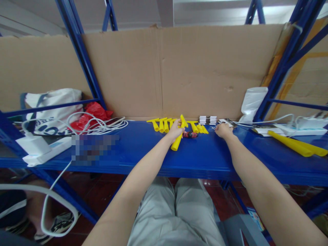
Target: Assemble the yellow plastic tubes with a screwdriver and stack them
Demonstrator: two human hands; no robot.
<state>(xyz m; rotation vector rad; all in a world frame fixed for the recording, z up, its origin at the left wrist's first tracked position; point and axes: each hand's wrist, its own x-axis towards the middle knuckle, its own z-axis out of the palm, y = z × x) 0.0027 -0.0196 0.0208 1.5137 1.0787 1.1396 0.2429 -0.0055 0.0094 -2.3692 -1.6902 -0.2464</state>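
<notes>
My left hand [176,130] is wrapped round a yellow T-shaped plastic tool [177,142] with a wide hollow handle, its round end towards me. Just beyond that hand lies a red-and-black screwdriver-like tool [190,135] on the blue shelf. My right hand [223,130] is down at the shelf, fingers drawn together beside tiny pale bits [213,128]; whatever they pinch is hidden. Several more yellow T-shaped tools [161,125] lie in a row along the back, and smaller yellow pieces [202,129] lie between the hands. A stack of white-and-black packets [207,120] stands behind them.
A cardboard panel [200,71] closes off the back. On the left are a white bag [56,109], a red plastic bag [96,114], coiled white cable [107,124] and a power strip [48,152]. At right lie long yellow cones [294,143]. A person's leg [42,208] shows lower left.
</notes>
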